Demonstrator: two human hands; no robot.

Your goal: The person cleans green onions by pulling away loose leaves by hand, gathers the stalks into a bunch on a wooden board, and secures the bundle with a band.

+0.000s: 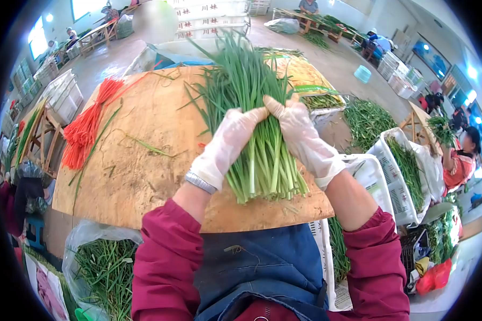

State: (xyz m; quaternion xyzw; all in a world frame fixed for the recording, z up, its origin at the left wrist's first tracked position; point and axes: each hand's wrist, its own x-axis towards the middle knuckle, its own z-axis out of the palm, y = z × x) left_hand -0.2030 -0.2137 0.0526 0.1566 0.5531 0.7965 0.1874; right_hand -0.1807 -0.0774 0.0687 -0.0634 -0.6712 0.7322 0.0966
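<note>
A thick bunch of green garlic chives (270,160) lies over a wooden board, leaves pointing away and the pale cut stalk ends towards me. My left hand (226,140), in a thin translucent glove, is closed on the bunch from the left. From the right, my right hand (307,136), gloved the same way, closes on it too. Both thumbs meet on top of the stalks; the fingers underneath are mostly hidden. A small red bit shows beside my left wrist, and I cannot make out whether a tie runs under the bunch.
The wooden board (139,176) carries loose leaves and a pile of red ties (85,136) at its left. White crates (377,179) and a crate of greens (404,160) stand to the right. A plastic bag of trimmings (104,273) sits front left. Another person (459,166) works at far right.
</note>
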